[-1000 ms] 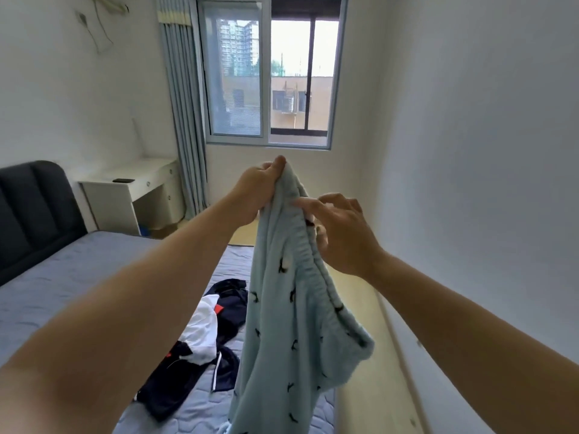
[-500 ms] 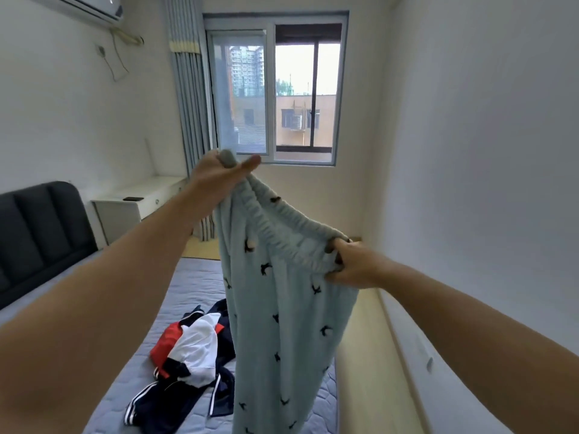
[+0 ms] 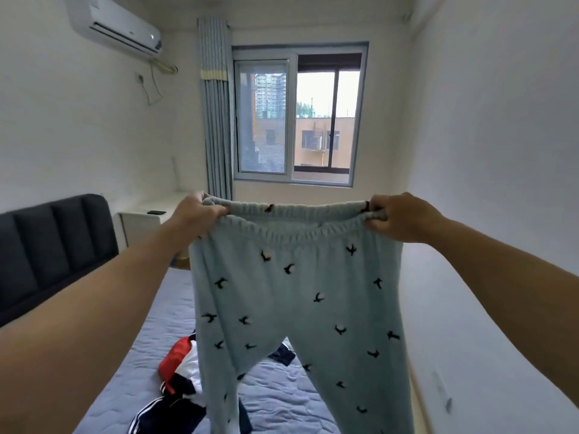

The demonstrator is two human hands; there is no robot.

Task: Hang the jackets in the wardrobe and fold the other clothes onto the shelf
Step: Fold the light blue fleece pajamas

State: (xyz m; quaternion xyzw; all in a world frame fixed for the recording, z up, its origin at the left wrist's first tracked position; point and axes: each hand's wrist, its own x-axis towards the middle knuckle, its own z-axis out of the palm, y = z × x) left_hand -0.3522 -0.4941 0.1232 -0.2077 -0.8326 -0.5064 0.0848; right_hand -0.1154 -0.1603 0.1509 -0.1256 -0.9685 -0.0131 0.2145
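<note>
I hold light blue fleece trousers (image 3: 291, 296) with small black bird prints spread out in the air above the bed. My left hand (image 3: 195, 216) grips the left end of the elastic waistband and my right hand (image 3: 398, 217) grips the right end, so the waistband is stretched flat between them. Both legs hang straight down past the bottom of the view. Behind the trousers a navy, red and white jacket (image 3: 177, 383) lies crumpled on the bed. No wardrobe or shelf is in view.
A bed with a grey-blue quilted cover (image 3: 279, 399) and a dark padded headboard (image 3: 47, 249) fills the left and middle. A white desk (image 3: 141, 220) with a dark phone stands by the curtain. A white wall (image 3: 501, 214) runs close on the right.
My hands have moved apart along the waistband, the right hand rising level with the left, and the bunched trousers now hang spread flat. The view has tilted upward.
</note>
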